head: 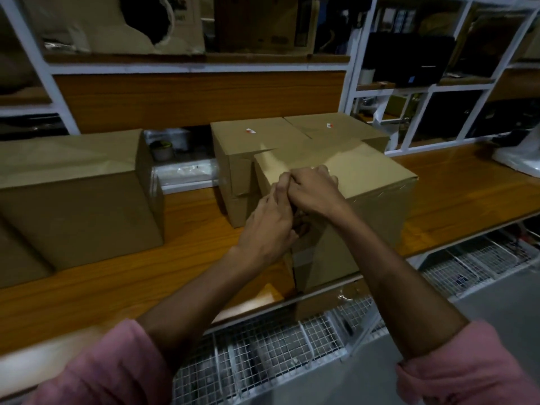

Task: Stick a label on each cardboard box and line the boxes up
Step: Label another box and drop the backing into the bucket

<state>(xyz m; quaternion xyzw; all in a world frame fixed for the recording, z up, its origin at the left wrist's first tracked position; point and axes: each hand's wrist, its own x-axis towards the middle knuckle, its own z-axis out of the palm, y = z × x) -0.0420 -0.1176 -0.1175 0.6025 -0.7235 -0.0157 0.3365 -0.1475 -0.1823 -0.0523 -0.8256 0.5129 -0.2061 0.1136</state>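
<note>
My pink sleeves [111,372] are sitting nearest the lens, bare forearms reaching forward from them. My fingers [285,182] are curling tightly together where both hands are meeting over the near top edge of the front cardboard box [377,182]; they seem to be pinching something small between them, but I cannot tell what, as it is hidden. My left hand [270,220] is coming in from below, my right hand [311,191] is lying over it, knuckles up. The front box is resting at the near edge of the wooden bench [455,194]. Just behind it two more boxes are standing side by side, the left rear box [248,141] and the right rear box [339,127], each already wearing a small red-and-white label [250,130] on top. A larger box [76,194] is sitting well apart to my left. Wire baskets [263,346] are hanging beneath the bench.
</note>
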